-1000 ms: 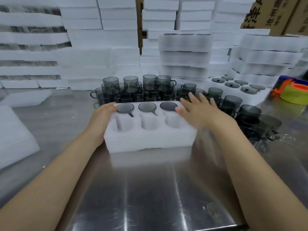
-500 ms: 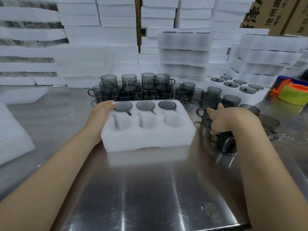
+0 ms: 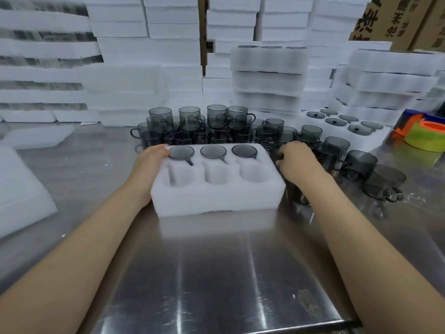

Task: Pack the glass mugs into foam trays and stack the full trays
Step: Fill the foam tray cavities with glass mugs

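Note:
A white foam tray (image 3: pixel 216 196) lies in the middle of the steel table (image 3: pixel 216 273). Its back row holds three grey glass mugs (image 3: pixel 213 151); the three front pockets (image 3: pixel 218 174) are empty. My left hand (image 3: pixel 150 162) holds the tray's left end, thumb on top beside the first mug. My right hand (image 3: pixel 297 162) sits just off the tray's right end with its fingers curled down around a dark glass mug (image 3: pixel 298 195), which is mostly hidden under the hand and wrist. Several loose mugs (image 3: pixel 212 124) stand behind the tray and more (image 3: pixel 361 162) lie to its right.
A filled foam tray (image 3: pixel 313 121) sits at the back right, with stacks of trays (image 3: pixel 267 75) behind it. Flat foam sheets (image 3: pixel 21 189) lie at the left. A yellow-green tape roll (image 3: pixel 426 138) is at the right edge, and cardboard boxes (image 3: pixel 395 20) stand at the top right.
My right hand left the tray's top, reached right into the loose mugs, closed on one and came back to the tray's right end. My left hand stayed on the tray.

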A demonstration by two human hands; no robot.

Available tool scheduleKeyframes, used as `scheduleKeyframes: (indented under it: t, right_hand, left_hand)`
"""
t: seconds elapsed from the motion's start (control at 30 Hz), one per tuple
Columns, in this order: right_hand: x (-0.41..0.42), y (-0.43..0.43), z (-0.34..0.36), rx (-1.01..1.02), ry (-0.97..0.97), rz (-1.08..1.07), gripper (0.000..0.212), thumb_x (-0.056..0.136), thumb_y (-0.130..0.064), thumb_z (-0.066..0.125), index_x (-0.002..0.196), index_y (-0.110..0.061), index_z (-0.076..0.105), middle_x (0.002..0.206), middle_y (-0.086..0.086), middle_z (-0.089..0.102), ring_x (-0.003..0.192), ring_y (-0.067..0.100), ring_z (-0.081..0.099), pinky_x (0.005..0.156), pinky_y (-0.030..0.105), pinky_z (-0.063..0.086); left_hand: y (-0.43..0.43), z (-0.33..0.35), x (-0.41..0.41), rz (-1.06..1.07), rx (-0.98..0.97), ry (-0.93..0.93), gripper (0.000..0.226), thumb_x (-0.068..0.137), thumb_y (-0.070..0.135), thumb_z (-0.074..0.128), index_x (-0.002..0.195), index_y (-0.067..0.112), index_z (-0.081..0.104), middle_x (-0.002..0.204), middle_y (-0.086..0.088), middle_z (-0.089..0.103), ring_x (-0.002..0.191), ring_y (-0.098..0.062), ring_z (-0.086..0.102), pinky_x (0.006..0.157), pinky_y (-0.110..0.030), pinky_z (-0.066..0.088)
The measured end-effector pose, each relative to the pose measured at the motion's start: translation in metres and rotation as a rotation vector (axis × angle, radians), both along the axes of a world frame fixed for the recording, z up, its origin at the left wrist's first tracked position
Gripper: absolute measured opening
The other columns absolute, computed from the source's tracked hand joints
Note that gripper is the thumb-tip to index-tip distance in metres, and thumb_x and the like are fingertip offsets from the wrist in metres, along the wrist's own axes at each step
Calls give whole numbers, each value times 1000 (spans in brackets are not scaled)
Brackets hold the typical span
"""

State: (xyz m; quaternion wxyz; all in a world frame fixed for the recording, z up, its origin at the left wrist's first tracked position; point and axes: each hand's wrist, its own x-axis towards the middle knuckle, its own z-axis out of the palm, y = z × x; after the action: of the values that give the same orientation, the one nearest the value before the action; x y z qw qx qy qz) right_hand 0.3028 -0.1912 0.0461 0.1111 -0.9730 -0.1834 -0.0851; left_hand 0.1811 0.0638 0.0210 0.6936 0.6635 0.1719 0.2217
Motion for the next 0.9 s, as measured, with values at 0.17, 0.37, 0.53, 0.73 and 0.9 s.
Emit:
scheduleKeyframes:
  t: [0.17,0.37,0.53,0.73,0.9]
  right_hand:
    - [4,2,-1,134,-44,-28,24,92,-21,61,109,-5,65,112,19,59,119,35,40,88,41,43]
    - [7,2,2,228,-197,-67,24,92,-27,59,110,-13,67,121,16,54,119,33,34,96,38,30]
    - [4,4,6,668,-301,79,20,90,-12,62,110,-14,61,131,7,39,113,21,42,89,29,39]
    - [-12,20,12,928,-241,357,92,78,4,70,151,-19,19,119,-5,32,111,1,38,104,28,41]
    - [-20,26,6,765,-301,551,63,69,2,77,126,-11,55,113,-4,36,102,1,41,98,14,38]
  left_hand:
    - [0,0,0,23,8,-16,27,87,12,52,72,24,71,71,4,70,62,-10,65,61,-22,47]
    - [1,-1,1,4,17,-22,30,86,13,52,66,26,71,69,5,69,61,-9,64,60,-23,46]
    - [1,-1,0,-3,28,-35,36,87,12,51,64,27,73,67,8,69,59,-7,64,52,-14,47]
    - [4,-4,5,59,-33,-20,13,89,17,56,91,20,69,69,14,70,64,-5,67,57,-19,50]
    - [5,-5,5,67,-48,12,19,87,18,57,101,17,69,79,6,71,71,-12,68,63,-25,48]
